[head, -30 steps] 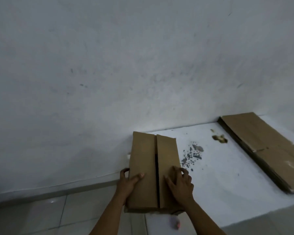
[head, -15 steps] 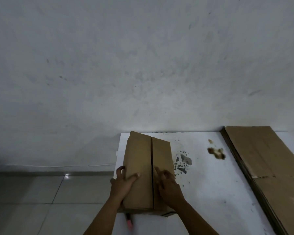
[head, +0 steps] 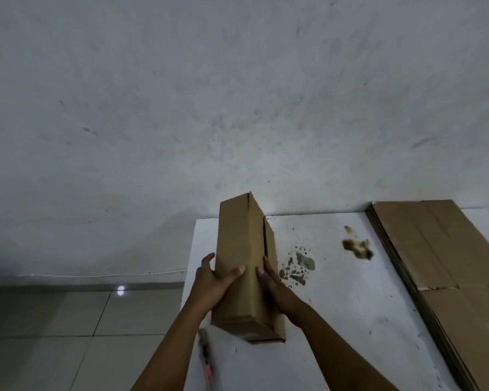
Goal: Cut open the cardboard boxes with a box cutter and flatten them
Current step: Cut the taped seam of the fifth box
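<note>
Hands held the box [head: 243, 266] from both sides near its lower end: the left hand [head: 212, 283] wrapped its left edge, thumb across the top face and fingers behind, while the right hand [head: 274, 286] lay along the right side, thumb on top and fingers out of sight beside the flap. The box was tipped up on the table [head: 336, 320], its far end raised above the grip and a dark slit open along the right flap. Slipping was the likely trouble, since both hands sat low and the long end could swing or drop. The cutter [head: 205, 354] lay just below the left wrist at the table edge, blurred, and a careless forearm could knock it off; whether its blade was out could not be told. Flattened cardboard [head: 446, 263], well right of the grip, ran out of the picture.
</note>
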A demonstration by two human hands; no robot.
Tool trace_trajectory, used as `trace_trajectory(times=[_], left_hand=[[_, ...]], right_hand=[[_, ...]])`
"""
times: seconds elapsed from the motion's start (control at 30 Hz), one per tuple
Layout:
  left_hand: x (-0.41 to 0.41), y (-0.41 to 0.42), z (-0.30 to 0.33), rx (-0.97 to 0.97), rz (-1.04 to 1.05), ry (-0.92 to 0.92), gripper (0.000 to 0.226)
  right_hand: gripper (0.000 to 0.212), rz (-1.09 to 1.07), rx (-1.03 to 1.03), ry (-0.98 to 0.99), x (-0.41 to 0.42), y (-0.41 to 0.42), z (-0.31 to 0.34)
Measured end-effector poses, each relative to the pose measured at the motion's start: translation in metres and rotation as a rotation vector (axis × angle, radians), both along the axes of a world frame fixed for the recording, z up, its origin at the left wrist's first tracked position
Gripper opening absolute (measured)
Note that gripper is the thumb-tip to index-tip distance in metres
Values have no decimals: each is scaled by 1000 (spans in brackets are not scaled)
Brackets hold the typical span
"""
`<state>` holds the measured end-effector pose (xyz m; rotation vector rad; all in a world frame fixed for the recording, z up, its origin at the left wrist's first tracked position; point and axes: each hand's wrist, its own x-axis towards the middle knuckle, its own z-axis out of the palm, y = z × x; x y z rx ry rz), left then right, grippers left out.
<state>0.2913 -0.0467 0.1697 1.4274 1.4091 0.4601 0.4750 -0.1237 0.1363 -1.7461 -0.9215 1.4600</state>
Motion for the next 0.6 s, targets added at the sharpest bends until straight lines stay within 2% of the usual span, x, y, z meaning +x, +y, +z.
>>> trace_trajectory(times=[0.1,0.2,0.33,0.43,0.6], left_hand=[[22,-7,5,61,-103,-29,98],[43,-11,-2,64,-134,-32,100],[57,-13,-3,-60,-189,-133,58],[57,-12,-21,8,-282,-44,54],[48,-15,-62,69,-428,130,65]], right_hand=[[101,-150,-106,354,12,-4,-1],[101,-219,-91,511,26,-9,-4],[63,-278,5,587,49,-23,9],[64,-302,13,586,70,-30,8],[52,-390,6,493,104,-44,-2]])
